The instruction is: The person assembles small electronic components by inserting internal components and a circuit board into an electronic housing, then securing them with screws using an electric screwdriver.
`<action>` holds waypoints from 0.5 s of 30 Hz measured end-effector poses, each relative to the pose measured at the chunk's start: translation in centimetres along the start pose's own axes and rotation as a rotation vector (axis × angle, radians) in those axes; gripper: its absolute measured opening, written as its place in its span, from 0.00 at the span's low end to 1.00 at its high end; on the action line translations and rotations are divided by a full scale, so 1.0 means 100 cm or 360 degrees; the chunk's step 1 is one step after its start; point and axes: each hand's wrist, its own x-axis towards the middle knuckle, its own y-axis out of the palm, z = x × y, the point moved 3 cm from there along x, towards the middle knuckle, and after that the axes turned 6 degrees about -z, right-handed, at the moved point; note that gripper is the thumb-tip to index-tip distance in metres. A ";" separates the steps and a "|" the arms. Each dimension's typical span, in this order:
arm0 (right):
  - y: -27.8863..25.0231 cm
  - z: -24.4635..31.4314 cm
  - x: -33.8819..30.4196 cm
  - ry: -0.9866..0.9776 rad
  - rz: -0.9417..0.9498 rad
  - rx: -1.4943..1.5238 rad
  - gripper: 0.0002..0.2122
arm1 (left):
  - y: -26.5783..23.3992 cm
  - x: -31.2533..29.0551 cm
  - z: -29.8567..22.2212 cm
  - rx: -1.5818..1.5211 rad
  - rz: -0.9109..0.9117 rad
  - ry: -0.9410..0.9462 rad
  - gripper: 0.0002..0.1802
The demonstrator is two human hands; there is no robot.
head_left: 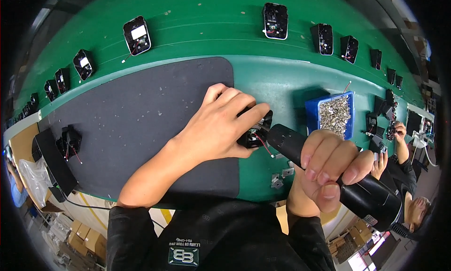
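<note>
My left hand [221,123] is closed around a small black plastic housing [250,138] at the right edge of a dark mat. Inside the housing a circuit board shows in part, and thin red wires trail out to a white connector. My fingers cover much of it. A thick black electric screwdriver [373,198] is gripped in my right hand [329,167], tilted so that its nose points left into the housing. Whether the bit touches a screw cannot be made out. Small metal plates [277,180] lie on the green table below the screwdriver.
A blue bin [311,118] full of small silver screws [334,113] stands right of the housing. Along the green belt [202,31] sit several open black housings [275,22]. Black parts [70,141] lie left on the dark mat [155,116]. A co-worker's hand [400,131] works at far right.
</note>
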 end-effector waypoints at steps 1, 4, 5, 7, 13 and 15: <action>-0.001 -0.001 0.000 0.0001 0.0008 0.0005 0.16 | 0.000 -0.001 0.000 0.0001 -0.0006 0.0002 0.40; -0.001 -0.003 -0.001 -0.0014 0.0143 0.0033 0.16 | -0.001 0.000 0.000 -0.0010 -0.0031 -0.0005 0.40; -0.001 -0.003 -0.002 -0.0024 0.0143 0.0022 0.16 | -0.002 0.000 -0.001 -0.0003 -0.0037 0.0000 0.40; -0.001 -0.002 -0.005 -0.0050 0.0146 0.0017 0.16 | 0.000 0.001 -0.002 0.0003 -0.0031 0.0000 0.40; 0.000 0.019 -0.001 -0.0154 0.0116 -0.0008 0.19 | 0.000 0.002 -0.005 0.0101 -0.0003 -0.0023 0.41; -0.001 0.053 0.002 -0.0371 -0.0169 0.0083 0.18 | 0.002 0.005 -0.008 0.0116 -0.0030 0.0001 0.41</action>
